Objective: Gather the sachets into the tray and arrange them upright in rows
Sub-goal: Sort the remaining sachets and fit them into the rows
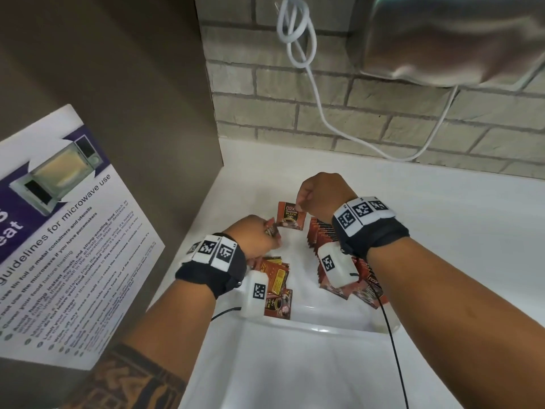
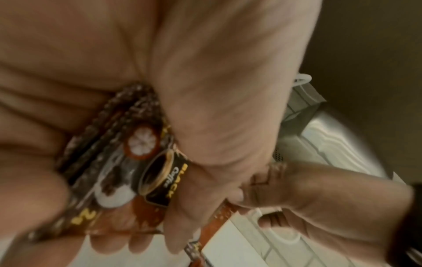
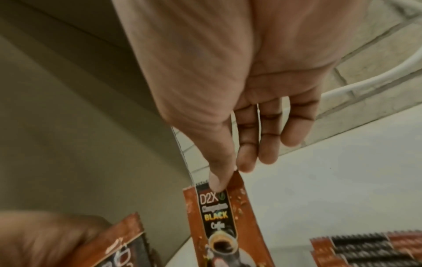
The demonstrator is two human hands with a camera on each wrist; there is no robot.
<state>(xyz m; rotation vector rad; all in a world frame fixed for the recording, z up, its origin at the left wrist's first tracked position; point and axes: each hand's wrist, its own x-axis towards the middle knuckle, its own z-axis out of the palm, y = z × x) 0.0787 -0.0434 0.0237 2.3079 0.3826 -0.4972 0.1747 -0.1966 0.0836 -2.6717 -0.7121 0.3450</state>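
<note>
A person's two hands work over a white tray [image 1: 309, 326] on a white tabletop [image 1: 457, 231], sorting red-and-black coffee sachets. The right hand [image 1: 321, 196], at about 12 o'clock of the tray, pinches the top edge of a single sachet [image 1: 290, 216] between thumb and fingertip, its printed face marked "D2X" and "BLACK" turned toward the head camera; in the right wrist view the thumb [image 3: 217, 180] presses the black band at the sachet's top while the other fingers hang loosely behind it. The left hand [image 1: 255, 236], at about 9 o'clock of that sachet and just beside it, grips a small stack of sachets [image 2: 128, 162], its fingers curled round the stack; the left wrist view shows several serrated edges stacked together under the thumb. A row of sachets [image 1: 320, 231] stands on edge, packed close, at about 3 o'clock in the tray, partly hidden beneath the right wrist. A loose pile of sachets [image 1: 275, 278] lies flat and overlapping at about 8 o'clock, under the left wrist. More sachets [image 1: 367, 293] lie tilted at about 4 o'clock of the row. Both wrists carry black bands with white marker blocks. A brown panel with a microwave-use poster [image 1: 65, 231] stands at 9 o'clock of the scene, a brick-pattern wall [image 1: 383, 113] at 12 o'clock, with a white cable [image 1: 317, 90] hanging down across it.
</note>
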